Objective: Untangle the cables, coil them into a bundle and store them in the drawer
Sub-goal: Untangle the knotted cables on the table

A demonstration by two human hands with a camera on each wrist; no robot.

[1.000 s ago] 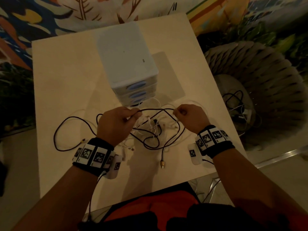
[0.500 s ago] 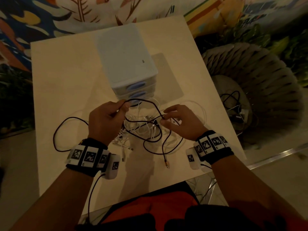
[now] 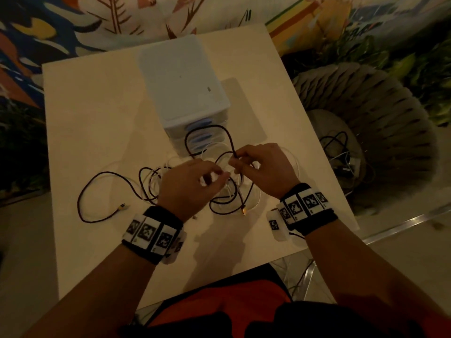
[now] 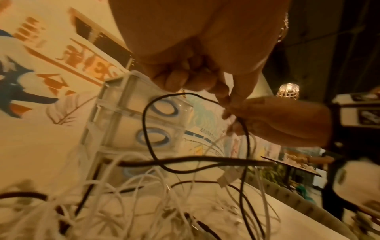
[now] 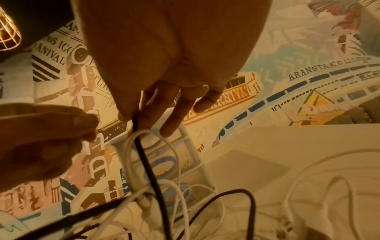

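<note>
A long black cable and several thin white cables lie tangled on the pale table in front of a white drawer unit whose drawers are closed. My right hand pinches the black cable between thumb and forefinger, and a raised loop of it stands before the drawer fronts. My left hand is curled just beside it, fingertips pinched on a white cable strand. The black cable's gold plug rests near the table's front edge.
The black cable's other end trails off to the left on the table. A woven chair stands at the right with more cables on its seat. A painted mural wall rises behind the table.
My left hand has moved right and no longer grips the black cable. My right hand now pinches that cable, and its loop has risen in front of the drawers. The hands have come close together.
</note>
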